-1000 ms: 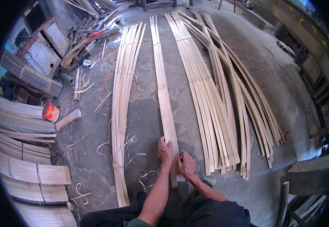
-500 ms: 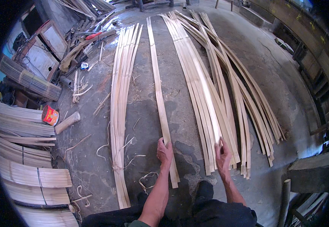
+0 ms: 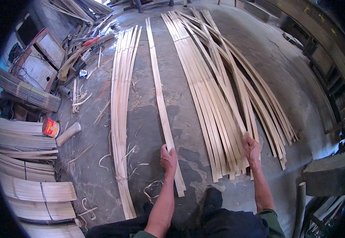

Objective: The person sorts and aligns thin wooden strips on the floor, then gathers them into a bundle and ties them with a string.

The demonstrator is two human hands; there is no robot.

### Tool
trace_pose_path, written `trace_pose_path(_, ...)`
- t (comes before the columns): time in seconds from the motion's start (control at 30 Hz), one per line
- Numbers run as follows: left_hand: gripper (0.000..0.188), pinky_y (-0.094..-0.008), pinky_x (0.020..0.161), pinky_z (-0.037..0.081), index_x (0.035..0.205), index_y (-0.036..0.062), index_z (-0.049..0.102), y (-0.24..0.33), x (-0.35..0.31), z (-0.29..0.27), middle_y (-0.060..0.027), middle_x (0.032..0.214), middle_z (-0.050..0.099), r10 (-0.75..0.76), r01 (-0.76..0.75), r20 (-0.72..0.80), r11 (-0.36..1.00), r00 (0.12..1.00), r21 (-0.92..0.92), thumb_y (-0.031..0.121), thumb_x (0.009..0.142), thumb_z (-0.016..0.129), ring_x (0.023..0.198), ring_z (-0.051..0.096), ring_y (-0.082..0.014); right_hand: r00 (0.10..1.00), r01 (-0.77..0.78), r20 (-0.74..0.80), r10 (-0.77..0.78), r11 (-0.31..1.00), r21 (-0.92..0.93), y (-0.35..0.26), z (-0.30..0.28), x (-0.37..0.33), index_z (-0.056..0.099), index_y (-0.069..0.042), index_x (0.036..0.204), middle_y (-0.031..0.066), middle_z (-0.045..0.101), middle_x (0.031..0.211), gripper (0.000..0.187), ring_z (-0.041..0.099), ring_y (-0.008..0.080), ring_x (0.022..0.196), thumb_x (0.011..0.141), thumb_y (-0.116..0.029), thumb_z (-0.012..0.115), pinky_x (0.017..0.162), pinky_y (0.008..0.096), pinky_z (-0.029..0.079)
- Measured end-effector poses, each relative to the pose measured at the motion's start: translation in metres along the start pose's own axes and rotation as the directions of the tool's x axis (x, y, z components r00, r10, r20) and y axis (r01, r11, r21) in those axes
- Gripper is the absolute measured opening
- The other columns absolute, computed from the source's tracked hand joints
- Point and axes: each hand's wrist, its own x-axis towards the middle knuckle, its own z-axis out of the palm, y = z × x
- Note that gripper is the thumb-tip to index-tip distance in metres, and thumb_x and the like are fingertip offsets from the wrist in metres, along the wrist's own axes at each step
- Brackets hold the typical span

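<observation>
My left hand (image 3: 168,158) is closed round a pale bamboo strip (image 3: 158,87) that runs away from me along the floor; its near end sticks out below my fist. To the right, my right hand (image 3: 252,150) grips the near end of another bamboo strip (image 3: 240,123), at the right side of a wide fan of strips (image 3: 200,95). Further right lie more strips (image 3: 267,105), crossing one another. Left of my left hand rests a long bundle of strips (image 3: 118,99), gathered narrow at its near end.
Rolled and tied slats (image 3: 41,191) are stacked at the left edge. Near them are a red tin (image 3: 51,127) and a short wooden log (image 3: 68,133). Thin shavings (image 3: 153,189) litter the concrete floor. A post (image 3: 299,210) and a ledge (image 3: 331,172) stand at the right.
My right hand has moved right and slightly up from the middle of the fan, and now holds a strip at its right side. My left hand has barely shifted, still gripping its strip.
</observation>
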Motion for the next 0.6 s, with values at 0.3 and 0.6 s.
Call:
trace_pose_path(0.3,0.039,-0.0459,0.086,0.047,0.121,0.0049,0.051,-0.008,0.004,0.001,-0.0177,0.111,0.062,0.075,-0.075,-0.028,0.997,0.997,0.014,0.025,0.088,0.061,0.103,0.06,-0.0375,0.999,0.022,-0.047,-0.025,0.998,-0.058,-0.005,0.007,-0.003,0.063,-0.013,0.121,0.021,0.06,0.078,0.034,0.061,0.0383,0.075,0.096,-0.035,0.056,0.068,0.0433,0.048)
trace_pose_path(0.6,0.04,-0.0448,0.086,0.047,0.121,0.0018,0.051,-0.006,0.003,0.003,-0.0192,0.11,0.061,0.079,-0.078,0.014,0.996,0.997,-0.048,0.022,0.088,0.062,0.101,0.061,-0.0366,0.998,-0.034,-0.052,0.026,0.988,-0.149,0.013,0.022,-0.005,0.059,-0.022,0.13,0.0165,0.058,0.086,0.036,0.062,0.0355,0.082,0.095,-0.033,0.055,0.071,0.0457,0.05)
